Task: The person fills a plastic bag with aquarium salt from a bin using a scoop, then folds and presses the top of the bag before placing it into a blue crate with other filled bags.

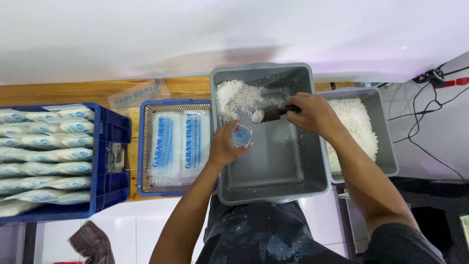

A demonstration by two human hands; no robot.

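Two hands work over a grey plastic tub [293,166] in the head view. The left hand [225,145] is closed around the mouth of a clear plastic bag [242,135], holding it open just inside the tub's left wall. The right hand [312,113] grips the dark handle of a small scoop [272,113], whose heaped end of white coarse salt sits just above and beside the bag's mouth. A pile of the same white salt [234,97] lies in the tub's far left corner, with the rest of the bottom mostly bare. A second grey tub [386,146], filled with white salt, stands touching the first on its right. Left of the first tub, a blue wire basket [144,146] holds two filled packets [180,144] lying flat. Farther left, a blue crate [110,186] is stacked with many more packets, and an empty printed bag [137,95] lies on the wooden table [58,93] behind them.
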